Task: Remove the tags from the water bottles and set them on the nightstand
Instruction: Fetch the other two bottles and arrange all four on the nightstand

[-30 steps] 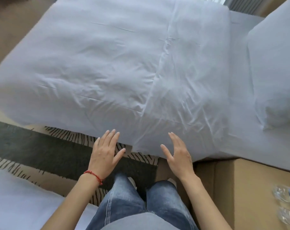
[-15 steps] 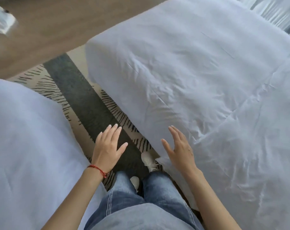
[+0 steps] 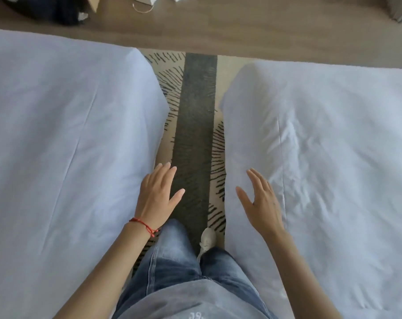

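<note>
— Where are the water bottles from your fingers right now?

— I can't see them, nor the tags, nor the nightstand. Nothing in view tells me which way they lie, so I can't say which hand is nearer or how a bottle's long axis runs.

— What is in front of you, then?

— I'm standing in the aisle between two beds. The white-sheeted bed on my left [image 3: 64, 139] fills the 9 o'clock side; the white, more wrinkled bed on my right [image 3: 329, 157] fills the 3 o'clock side. A dark grey strip of patterned carpet [image 3: 195, 116] runs straight toward 12 o'clock, up to a bare wooden floor [image 3: 241, 26].

— And your hands?

— Both released, holding nothing. My left hand [image 3: 156, 196], with the red string bracelet [image 3: 143, 224] at the wrist, hovers palm down, fingers straight, just beside the left bed's edge. My right hand [image 3: 262, 203] is spread too, over the near edge of the right bed; whether it touches the sheet I can't tell.

— So what does the next move hinge on?

— My guess: finding the bottles first. Neither hand has any advantage until they come into sight, and with the beds on either side, I'd look somewhere off this view.
</note>
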Motion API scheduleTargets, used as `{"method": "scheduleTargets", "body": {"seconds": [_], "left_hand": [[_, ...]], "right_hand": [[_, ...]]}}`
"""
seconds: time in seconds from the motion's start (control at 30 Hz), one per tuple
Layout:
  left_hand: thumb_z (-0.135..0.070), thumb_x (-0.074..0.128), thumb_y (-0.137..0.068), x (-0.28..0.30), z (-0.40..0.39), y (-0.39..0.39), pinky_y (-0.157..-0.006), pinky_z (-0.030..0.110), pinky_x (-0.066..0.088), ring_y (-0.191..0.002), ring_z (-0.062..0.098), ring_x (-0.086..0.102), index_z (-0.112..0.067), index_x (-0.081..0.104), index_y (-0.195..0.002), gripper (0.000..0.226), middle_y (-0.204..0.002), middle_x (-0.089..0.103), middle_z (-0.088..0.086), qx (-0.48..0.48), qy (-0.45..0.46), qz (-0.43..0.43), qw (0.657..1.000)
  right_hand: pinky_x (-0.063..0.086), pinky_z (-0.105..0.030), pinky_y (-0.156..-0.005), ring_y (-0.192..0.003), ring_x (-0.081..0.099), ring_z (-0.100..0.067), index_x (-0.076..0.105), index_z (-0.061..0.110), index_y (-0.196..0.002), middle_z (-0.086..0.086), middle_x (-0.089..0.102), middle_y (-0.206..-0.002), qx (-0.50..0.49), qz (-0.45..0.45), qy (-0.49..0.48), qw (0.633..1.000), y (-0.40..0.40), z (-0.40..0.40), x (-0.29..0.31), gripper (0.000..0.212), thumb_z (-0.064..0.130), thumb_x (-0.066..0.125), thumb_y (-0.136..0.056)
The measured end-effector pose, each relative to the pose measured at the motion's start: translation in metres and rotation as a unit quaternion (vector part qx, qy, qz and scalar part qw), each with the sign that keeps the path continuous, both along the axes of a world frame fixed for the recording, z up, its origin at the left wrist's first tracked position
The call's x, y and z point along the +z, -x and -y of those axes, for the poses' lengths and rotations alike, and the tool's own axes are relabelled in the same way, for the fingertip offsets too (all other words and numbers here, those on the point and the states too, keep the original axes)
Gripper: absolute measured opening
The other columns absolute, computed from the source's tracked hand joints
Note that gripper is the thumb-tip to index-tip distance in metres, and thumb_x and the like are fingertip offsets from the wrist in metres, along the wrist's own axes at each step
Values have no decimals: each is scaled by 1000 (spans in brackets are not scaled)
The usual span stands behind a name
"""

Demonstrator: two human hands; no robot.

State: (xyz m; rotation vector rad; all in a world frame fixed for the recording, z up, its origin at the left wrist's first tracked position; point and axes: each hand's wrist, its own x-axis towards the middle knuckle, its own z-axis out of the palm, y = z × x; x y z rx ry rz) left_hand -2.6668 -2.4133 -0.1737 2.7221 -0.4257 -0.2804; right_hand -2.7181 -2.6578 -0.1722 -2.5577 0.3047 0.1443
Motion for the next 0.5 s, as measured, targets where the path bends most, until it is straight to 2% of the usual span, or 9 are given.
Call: {"method": "scheduleTargets", "body": {"seconds": [0.1, 0.27, 0.5], "left_hand": [[-33, 55, -89, -1, -14, 1, -105, 53, 34, -132, 37, 37, -3, 42, -132, 54, -141, 43, 19, 65, -4, -11, 998], [-34, 53, -89, -3, -44, -13, -109, 53, 29, -136, 34, 30, -5, 40, -134, 55, -145, 38, 17, 163, -17, -32, 986], [-37, 50, -90, -15, -98, -85, -112, 49, 24, -139, 30, 24, -8, 35, -137, 57, -149, 31, 14, 258, -13, -43, 965]], "right_hand": [[34, -35, -105, -136, 32, -18, 33, 21, -140, 0, 36, -148, 53, 3, -2, 999, -32, -10, -2, 57, 49, 41, -91], [37, -37, -103, -136, 33, -18, 33, 22, -140, 0, 35, -149, 150, -5, -23, 988, -90, -51, -6, 57, 50, 40, -91], [37, -36, -104, -137, 30, -16, 33, 21, -140, 1, 33, -150, 270, -15, -23, 962, -197, -121, -13, 57, 49, 44, -91]]}}
